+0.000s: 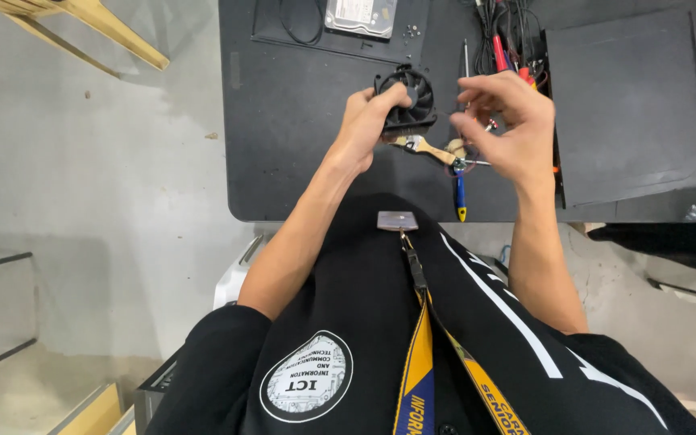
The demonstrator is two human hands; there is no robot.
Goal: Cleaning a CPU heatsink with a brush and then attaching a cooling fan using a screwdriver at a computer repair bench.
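Observation:
My left hand (368,121) grips a black round cooling fan (411,101) by its left edge and holds it above the black table (300,113). Just right of the fan, my right hand (509,121) has its fingers curled and pinched at the fan's wire; whether something small sits in them I cannot tell. Under the fan, a wooden-handled brush (428,148) lies on the table. A screwdriver with a blue and yellow handle (461,192) lies below my right hand, near the table's front edge.
A hard drive (362,16) and small screws (410,31) lie at the table's far edge. Cables and red-handled tools (509,44) sit behind my right hand. A black flat panel (630,105) covers the table's right side. Grey floor and a wooden frame (98,28) lie to the left.

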